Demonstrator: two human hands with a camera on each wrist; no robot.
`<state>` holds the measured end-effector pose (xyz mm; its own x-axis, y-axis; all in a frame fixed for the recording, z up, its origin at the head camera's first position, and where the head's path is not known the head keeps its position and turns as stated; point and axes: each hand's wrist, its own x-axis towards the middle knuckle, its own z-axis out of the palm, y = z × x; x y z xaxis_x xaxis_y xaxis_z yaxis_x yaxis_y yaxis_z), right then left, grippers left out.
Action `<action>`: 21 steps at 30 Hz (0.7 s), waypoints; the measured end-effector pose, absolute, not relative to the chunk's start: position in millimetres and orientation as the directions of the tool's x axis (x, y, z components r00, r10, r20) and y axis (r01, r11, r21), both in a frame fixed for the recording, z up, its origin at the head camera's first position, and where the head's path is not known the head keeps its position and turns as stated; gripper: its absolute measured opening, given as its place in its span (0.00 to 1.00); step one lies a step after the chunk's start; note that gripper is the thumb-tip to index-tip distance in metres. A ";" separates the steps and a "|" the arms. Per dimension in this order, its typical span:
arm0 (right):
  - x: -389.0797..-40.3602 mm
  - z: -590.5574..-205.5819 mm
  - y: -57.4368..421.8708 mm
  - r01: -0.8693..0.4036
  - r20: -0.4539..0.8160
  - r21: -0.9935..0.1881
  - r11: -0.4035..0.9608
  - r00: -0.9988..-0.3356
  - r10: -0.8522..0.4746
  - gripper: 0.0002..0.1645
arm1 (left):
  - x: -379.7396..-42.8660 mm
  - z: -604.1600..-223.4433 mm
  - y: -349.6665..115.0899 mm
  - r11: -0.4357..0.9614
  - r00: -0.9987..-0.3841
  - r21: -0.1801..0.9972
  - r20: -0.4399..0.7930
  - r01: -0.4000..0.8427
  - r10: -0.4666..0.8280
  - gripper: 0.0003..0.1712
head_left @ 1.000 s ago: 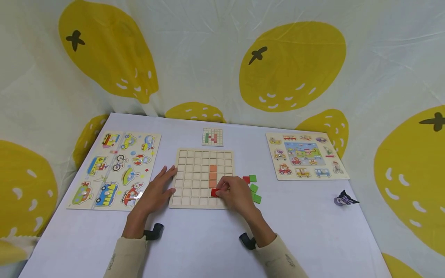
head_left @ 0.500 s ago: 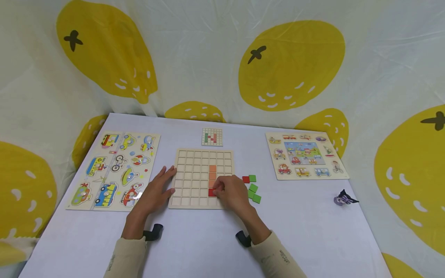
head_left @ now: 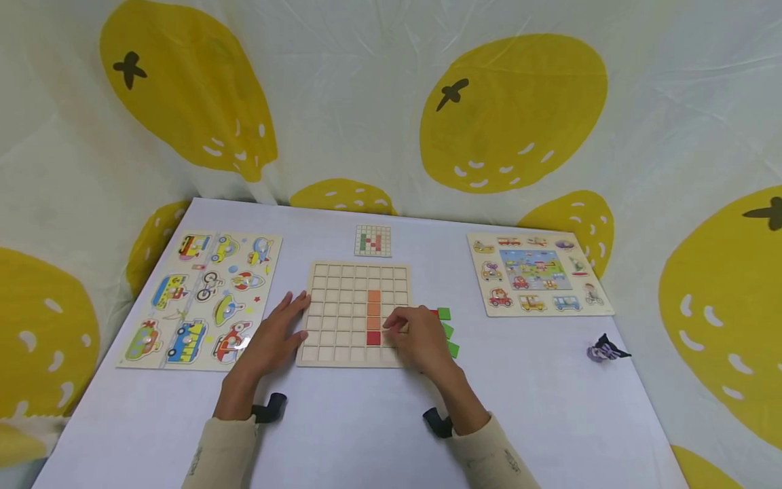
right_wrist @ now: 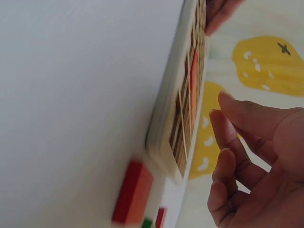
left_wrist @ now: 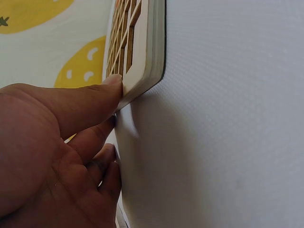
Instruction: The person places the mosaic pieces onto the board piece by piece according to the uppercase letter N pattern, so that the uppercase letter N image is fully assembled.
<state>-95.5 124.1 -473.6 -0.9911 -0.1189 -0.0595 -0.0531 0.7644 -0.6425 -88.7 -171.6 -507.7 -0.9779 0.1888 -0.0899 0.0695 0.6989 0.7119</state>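
Hovering empty, right hand [head_left: 420, 339]'s loosely curled; left hand [head_left: 276, 336], fingers relaxed, touches board [head_left: 334, 324]. Red tile [head_left: 373, 338] seems light, stiff: pinch edges.

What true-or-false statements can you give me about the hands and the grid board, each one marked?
1. Three orange tiles and one red tile line up in the grid board. True.
2. The right hand pinches a green tile. False: the right hand holds nothing.
3. The small pattern card lies beyond the grid board. True.
4. The left hand is clear of the grid board. False: the left hand touches its left edge.
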 end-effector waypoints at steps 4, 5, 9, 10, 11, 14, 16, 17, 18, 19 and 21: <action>-90.4 -470.7 141.1 -0.059 -0.039 -0.672 0.738 -0.993 -0.114 0.09 | -89.0 -509.0 -171.6 0.697 -0.978 0.713 -0.089 0.070 0.190 0.43; -88.8 -470.5 145.6 -0.054 -0.041 -0.677 0.734 -0.993 -0.111 0.09 | -89.1 -509.3 -171.6 0.699 -0.978 0.712 -0.090 0.070 0.189 0.43; -79.4 -471.6 162.8 0.006 -0.095 -0.678 0.735 -0.992 -0.080 0.08 | -89.7 -509.6 -171.9 0.700 -0.977 0.710 -0.087 0.074 0.192 0.43; -76.7 -471.9 166.5 0.027 -0.114 -0.670 0.741 -0.991 -0.067 0.09 | -89.9 -509.5 -172.1 0.700 -0.977 0.710 -0.087 0.075 0.193 0.43; -73.9 -472.2 169.8 0.045 -0.131 -0.662 0.748 -0.990 -0.056 0.09 | -89.9 -509.0 -172.1 0.701 -0.977 0.710 -0.088 0.075 0.194 0.43; -66.6 -473.2 178.3 0.084 -0.171 -0.638 0.766 -0.985 -0.035 0.10 | -90.2 -508.8 -172.6 0.702 -0.977 0.709 -0.091 0.074 0.195 0.43; -62.8 -474.3 182.5 0.090 -0.184 -0.621 0.779 -0.982 -0.033 0.11 | -89.9 -508.1 -172.5 0.701 -0.977 0.710 -0.094 0.070 0.192 0.43; -61.1 -475.1 184.3 0.090 -0.188 -0.613 0.785 -0.982 -0.034 0.12 | -89.8 -508.2 -172.4 0.700 -0.977 0.710 -0.093 0.070 0.192 0.43; -59.5 -476.0 186.2 0.090 -0.192 -0.606 0.791 -0.981 -0.035 0.12 | -89.9 -508.5 -172.5 0.700 -0.977 0.710 -0.092 0.071 0.192 0.43; -57.9 -477.0 187.1 0.088 -0.195 -0.598 0.797 -0.980 -0.037 0.13 | -89.5 -508.4 -172.7 0.698 -0.977 0.713 -0.094 0.067 0.190 0.43; -55.6 -479.2 188.7 0.090 -0.202 -0.585 0.806 -0.979 -0.037 0.14 | -89.0 -509.1 -173.2 0.697 -0.978 0.714 -0.095 0.065 0.188 0.43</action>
<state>-55.6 188.7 -479.2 -0.9787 -0.0373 -0.2017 0.0899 0.8057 -0.5855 -89.0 -173.2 -509.1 -0.9777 0.1877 -0.0945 0.0647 0.6967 0.7144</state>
